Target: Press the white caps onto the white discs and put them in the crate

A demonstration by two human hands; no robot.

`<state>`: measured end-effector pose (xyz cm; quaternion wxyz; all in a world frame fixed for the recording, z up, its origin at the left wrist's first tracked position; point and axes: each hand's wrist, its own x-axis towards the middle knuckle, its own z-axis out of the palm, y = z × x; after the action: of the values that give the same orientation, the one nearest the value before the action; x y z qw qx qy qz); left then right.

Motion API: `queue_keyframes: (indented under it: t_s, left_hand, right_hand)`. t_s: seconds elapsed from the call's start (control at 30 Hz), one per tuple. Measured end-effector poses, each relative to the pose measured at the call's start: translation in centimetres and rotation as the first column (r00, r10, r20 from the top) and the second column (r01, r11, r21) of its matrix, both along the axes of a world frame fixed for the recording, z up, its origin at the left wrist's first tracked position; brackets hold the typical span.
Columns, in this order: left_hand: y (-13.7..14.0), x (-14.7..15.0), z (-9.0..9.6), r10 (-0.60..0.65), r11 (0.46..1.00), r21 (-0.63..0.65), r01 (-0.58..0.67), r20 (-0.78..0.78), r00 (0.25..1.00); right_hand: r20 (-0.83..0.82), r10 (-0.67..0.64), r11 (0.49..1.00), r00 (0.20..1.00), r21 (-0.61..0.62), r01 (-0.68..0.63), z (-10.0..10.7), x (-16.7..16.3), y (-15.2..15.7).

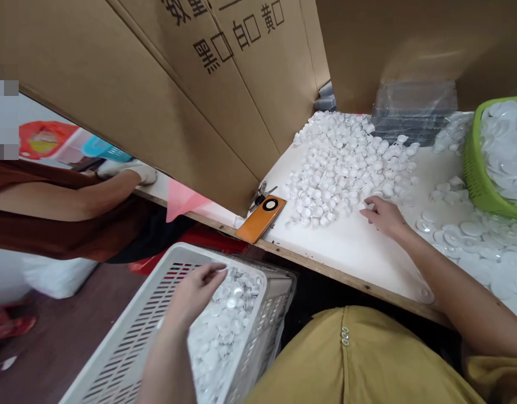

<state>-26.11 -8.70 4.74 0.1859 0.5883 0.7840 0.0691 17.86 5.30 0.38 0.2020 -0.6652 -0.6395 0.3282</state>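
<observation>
My left hand [195,294] hangs over a white slotted basket [258,331] full of small white plastic pieces [220,331]. Its thumb and fingers are drawn together, and whatever lies between the fingertips is too small to make out. On the table [338,244], my right hand [382,217] is at the near right edge of a heap of small round white plastic pieces [338,163]. Thumb and forefinger close about one white piece there, partly lost against the heap. Flat clear discs [469,241] lie to the right of that hand.
Cardboard panels [241,112] stand along the table's left and back. An orange phone [261,219] and scissors [261,196] lie by the front edge. A green basket [472,163] of clear discs stands right. Another person's arm [86,196] is beyond the left panel.
</observation>
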Motion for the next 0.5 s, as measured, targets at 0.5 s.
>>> queue_keyframes:
  t_s: [0.5]
  left_hand:
    - [8.2,27.6,-1.6,-0.398,0.916,0.318,0.245,0.797,0.454]
  right_hand:
    - [-0.707,0.048,0.992,0.706,-0.046,-0.113,1.5,0.6,-5.9]
